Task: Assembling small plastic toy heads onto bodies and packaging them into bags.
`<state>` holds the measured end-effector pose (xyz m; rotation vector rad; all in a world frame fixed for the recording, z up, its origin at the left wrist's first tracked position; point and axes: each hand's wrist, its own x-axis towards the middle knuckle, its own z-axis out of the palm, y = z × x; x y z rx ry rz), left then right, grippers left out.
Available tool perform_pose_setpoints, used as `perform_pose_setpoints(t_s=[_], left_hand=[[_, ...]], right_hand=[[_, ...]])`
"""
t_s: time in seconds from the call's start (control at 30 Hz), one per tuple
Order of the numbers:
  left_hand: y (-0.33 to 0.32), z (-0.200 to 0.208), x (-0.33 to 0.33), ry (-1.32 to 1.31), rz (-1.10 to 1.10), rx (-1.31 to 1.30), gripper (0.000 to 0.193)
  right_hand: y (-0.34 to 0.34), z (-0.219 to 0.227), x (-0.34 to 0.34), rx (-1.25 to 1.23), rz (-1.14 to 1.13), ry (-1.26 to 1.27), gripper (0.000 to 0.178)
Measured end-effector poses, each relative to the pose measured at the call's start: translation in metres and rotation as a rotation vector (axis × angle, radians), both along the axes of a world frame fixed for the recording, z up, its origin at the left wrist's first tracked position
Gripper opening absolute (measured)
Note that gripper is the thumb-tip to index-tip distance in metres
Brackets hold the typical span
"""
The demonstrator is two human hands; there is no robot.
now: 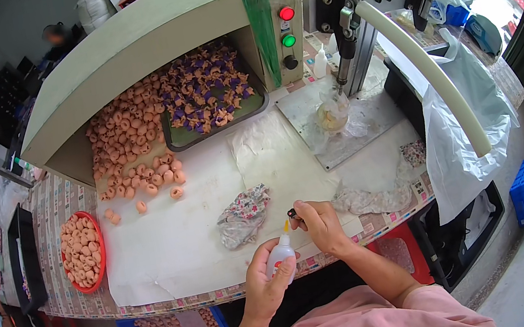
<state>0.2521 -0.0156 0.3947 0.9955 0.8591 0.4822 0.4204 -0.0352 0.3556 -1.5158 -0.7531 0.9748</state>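
Note:
My left hand (266,287) is wrapped round a small white squeeze bottle (281,253), held upright over the table's near edge. A thin yellowish nozzle (285,227) stands on top of the bottle. Close beside the nozzle tip, my right hand (320,227) pinches a small dark object (293,214); its kind is hard to make out, as the fingers cover most of it. Just beyond both hands lies a crumpled floral cloth (244,217) on the white paper (172,249) that covers the table.
A beige housing (136,45) shelters a heap of peach, hollow rounded parts (130,130) and a dark tray (227,126) of purple-and-peach pieces. A red bowl (103,261) of similar parts stands left. At right rises a lever press (349,22) with a long pale handle (428,71).

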Motion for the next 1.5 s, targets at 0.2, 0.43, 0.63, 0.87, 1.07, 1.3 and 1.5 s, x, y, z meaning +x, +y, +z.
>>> perform_pose_setpoints(t_s=[0.2, 0.43, 0.63, 0.87, 1.07, 1.3, 1.5], left_hand=[[-0.001, 0.0, 0.001, -0.004, 0.002, -0.006, 0.043], [0.0, -0.002, 0.0, -0.038, -0.003, -0.037, 0.044], [0.001, -0.004, 0.0, -0.056, -0.011, -0.071, 0.045], [0.009, 0.001, -0.017, -0.07, -0.005, -0.117, 0.045], [0.022, 0.008, -0.042, -0.23, 0.028, -0.207, 0.051], [0.036, 0.004, -0.048, -0.284, 0.045, -0.012, 0.074], [0.041, -0.012, -0.044, -0.12, 0.028, 0.351, 0.071]], right_hand=[[-0.001, -0.003, 0.001, -0.006, 0.004, -0.002, 0.048], [-0.003, -0.001, 0.0, -0.024, 0.017, -0.006, 0.047], [-0.003, -0.001, 0.0, -0.044, 0.038, -0.034, 0.047], [0.007, 0.021, -0.01, -0.046, -0.005, -0.241, 0.043], [0.019, 0.032, -0.011, -0.05, -0.006, -0.942, 0.024], [0.018, 0.061, -0.054, 0.168, 0.135, -0.853, 0.036], [0.019, 0.056, -0.08, 0.077, 0.182, -0.394, 0.034]])
